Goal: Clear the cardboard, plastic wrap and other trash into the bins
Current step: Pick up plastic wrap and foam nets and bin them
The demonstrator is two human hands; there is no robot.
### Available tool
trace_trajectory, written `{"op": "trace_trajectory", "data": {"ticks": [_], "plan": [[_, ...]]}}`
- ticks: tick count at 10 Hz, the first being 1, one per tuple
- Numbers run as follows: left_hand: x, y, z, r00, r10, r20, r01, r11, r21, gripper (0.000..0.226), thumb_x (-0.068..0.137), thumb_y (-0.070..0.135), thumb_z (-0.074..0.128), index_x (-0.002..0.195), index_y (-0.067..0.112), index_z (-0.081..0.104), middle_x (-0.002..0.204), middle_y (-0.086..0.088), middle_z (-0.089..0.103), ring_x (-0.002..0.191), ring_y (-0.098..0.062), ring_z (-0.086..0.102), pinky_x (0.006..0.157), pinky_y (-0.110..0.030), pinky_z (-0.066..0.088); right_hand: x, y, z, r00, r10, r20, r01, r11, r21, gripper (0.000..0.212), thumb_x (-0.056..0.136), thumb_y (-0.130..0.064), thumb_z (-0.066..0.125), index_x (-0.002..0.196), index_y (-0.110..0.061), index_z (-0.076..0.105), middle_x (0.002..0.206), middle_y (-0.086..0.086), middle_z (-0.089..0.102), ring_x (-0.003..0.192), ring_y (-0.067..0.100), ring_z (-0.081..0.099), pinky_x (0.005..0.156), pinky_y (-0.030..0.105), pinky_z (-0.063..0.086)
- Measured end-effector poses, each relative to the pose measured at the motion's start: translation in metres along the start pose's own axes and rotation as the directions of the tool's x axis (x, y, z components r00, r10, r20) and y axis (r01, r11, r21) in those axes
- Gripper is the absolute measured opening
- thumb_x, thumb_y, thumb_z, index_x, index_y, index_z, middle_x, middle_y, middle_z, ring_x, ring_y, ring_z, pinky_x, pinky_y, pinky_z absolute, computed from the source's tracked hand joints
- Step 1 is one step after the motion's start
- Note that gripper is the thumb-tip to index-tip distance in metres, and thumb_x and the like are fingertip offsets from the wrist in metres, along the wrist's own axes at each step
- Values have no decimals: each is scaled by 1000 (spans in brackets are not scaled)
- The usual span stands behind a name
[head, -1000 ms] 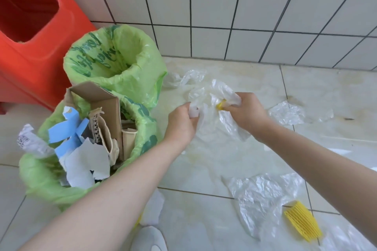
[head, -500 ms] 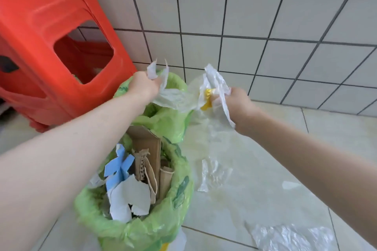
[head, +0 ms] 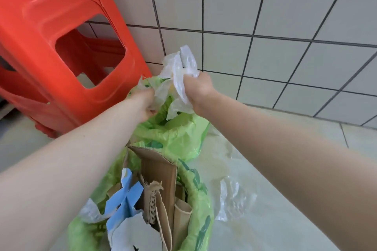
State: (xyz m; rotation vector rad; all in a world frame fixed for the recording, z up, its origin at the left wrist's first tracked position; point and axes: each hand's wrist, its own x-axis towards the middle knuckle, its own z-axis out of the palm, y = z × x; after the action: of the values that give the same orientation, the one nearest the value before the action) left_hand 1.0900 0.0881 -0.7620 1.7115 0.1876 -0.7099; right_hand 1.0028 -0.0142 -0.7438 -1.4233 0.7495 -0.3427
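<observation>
Both hands hold a crumpled bundle of clear plastic wrap (head: pixel 177 79) over the far bin, which is lined with a green bag (head: pixel 179 134). My left hand (head: pixel 143 102) grips the bundle's lower left part. My right hand (head: pixel 196 87) grips its right side, with wrap sticking up above the fingers. The near bin, also lined with a green bag (head: pixel 202 206), holds brown cardboard (head: pixel 161 171), blue and white paper scraps (head: pixel 126 195) and a paper tube.
A red plastic stool (head: pixel 53 47) stands left of the bins against the white tiled wall (head: pixel 285 16). One more piece of clear plastic wrap (head: pixel 232 199) lies on the pale floor tiles right of the near bin.
Both hands lifted the plastic wrap from the floor and carried it left and forward to above the far bin. They have come closer together, bunching the wrap.
</observation>
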Motion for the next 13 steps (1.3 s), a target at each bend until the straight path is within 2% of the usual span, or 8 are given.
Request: {"op": "trace_trajectory", "data": {"ticks": [3, 5, 6, 7, 8, 9, 10, 13], "plan": [[18, -3, -15, 983, -86, 162, 30, 948, 317, 7, 89, 12, 57, 91, 17, 62, 96, -4, 64, 87, -21, 59, 90, -43, 51, 40, 36, 16, 990, -35, 139, 122, 714, -690, 43, 94, -32, 50, 122, -1, 51, 101, 11, 58, 84, 27, 54, 67, 30, 39], [14, 6, -22, 982, -49, 182, -33, 908, 418, 30, 88, 8, 39, 110, 8, 58, 110, -13, 61, 93, -33, 61, 84, -48, 54, 44, 28, 23, 977, -3, 211, 150, 714, -684, 90, 88, -52, 56, 145, 2, 12, 137, 19, 46, 121, 33, 50, 83, 33, 40], [7, 8, -24, 977, 28, 212, -137, 842, 522, 35, 92, 23, 43, 127, 21, 51, 126, -6, 54, 106, -27, 55, 64, -33, 54, 43, 23, 18, 962, -49, 270, 227, 693, -684, 88, 87, -57, 54, 144, -1, 18, 137, 18, 47, 122, 31, 49, 80, 29, 37], [11, 1, -28, 936, 225, 269, -351, 620, 702, 66, 89, 38, 58, 146, 34, 25, 138, 2, 39, 107, -20, 53, 62, -27, 51, 42, 21, 13, 944, -107, 312, 304, 653, -694, 82, 88, -57, 53, 143, -3, 24, 141, 19, 42, 126, 32, 45, 86, 32, 37], [19, -10, -32, 848, 357, 392, -501, 294, 814, 79, 84, 35, 66, 149, 31, 21, 151, -7, 28, 133, -27, 37, 103, -34, 40, 41, 21, 7, 930, -143, 339, 352, 616, -705, 76, 89, -53, 52, 143, -7, 25, 143, 18, 38, 128, 31, 42, 88, 30, 34], [26, -19, -31, 833, 347, 432, -505, 155, 849, 53, 89, 28, 61, 139, 20, 44, 141, -10, 43, 129, -28, 42, 101, -33, 39, 38, 20, 0, 908, -132, 397, 394, 586, -708, 73, 87, -43, 57, 145, -12, 24, 143, 14, 35, 127, 30, 42, 86, 28, 32], [25, -24, -29, 863, 320, 391, -462, 182, 868, 35, 92, 23, 58, 126, 13, 58, 107, -7, 63, 91, -27, 60, 70, -27, 46, 32, 25, -3, 866, -73, 496, 473, 442, -762, 75, 81, -25, 63, 143, -15, 22, 134, 14, 38, 116, 32, 47, 86, 33, 41], [48, -34, -18, 919, 60, 391, -387, -60, 920, 38, 93, 26, 54, 127, 8, 55, 117, -10, 61, 104, -30, 58, 86, -37, 49, 46, 58, 26, 871, 32, 491, 492, -89, -866, 31, 89, -11, 60, 119, -11, 52, 101, 6, 50, 89, 26, 55, 64, 33, 42]]}}
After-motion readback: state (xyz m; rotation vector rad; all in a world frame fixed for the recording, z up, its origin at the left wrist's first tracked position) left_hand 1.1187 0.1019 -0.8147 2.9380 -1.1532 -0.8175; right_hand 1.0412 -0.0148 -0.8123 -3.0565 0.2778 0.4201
